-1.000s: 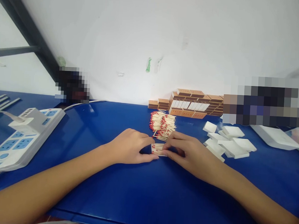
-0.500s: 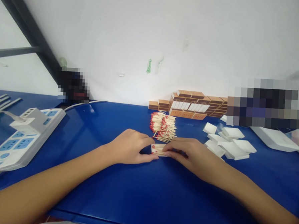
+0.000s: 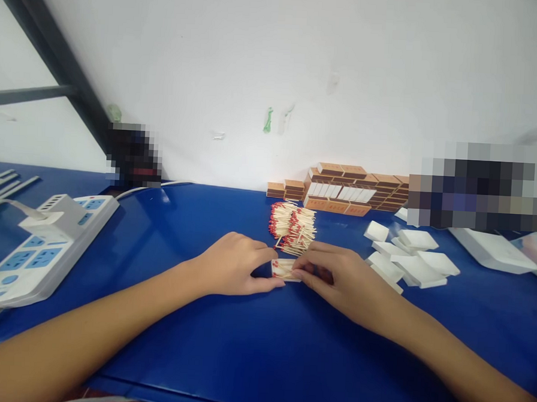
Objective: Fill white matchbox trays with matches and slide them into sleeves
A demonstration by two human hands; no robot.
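Note:
A small white matchbox tray (image 3: 295, 280) lies on the blue table with red-headed matches (image 3: 283, 268) inside it. My left hand (image 3: 236, 265) grips the tray's left end between thumb and fingers. Over the tray's right part, my right hand (image 3: 337, 270) has its thumb and fingertips pinched together on the matches; the fingers partly hide them. Just behind the tray sits a heap of loose matches (image 3: 294, 226), with red heads mostly toward the left.
Brown matchboxes (image 3: 341, 190) are stacked against the wall. Several empty white trays (image 3: 420, 266) lie piled at the right, near a larger white box (image 3: 493, 252). At the left is a power strip (image 3: 45, 255) with a plugged-in cable. Pixelated patches hide parts of both sides.
My right hand's upper fingers have shifted slightly, with its fingertips still at the matches in the tray. The left hand stays in place on the tray.

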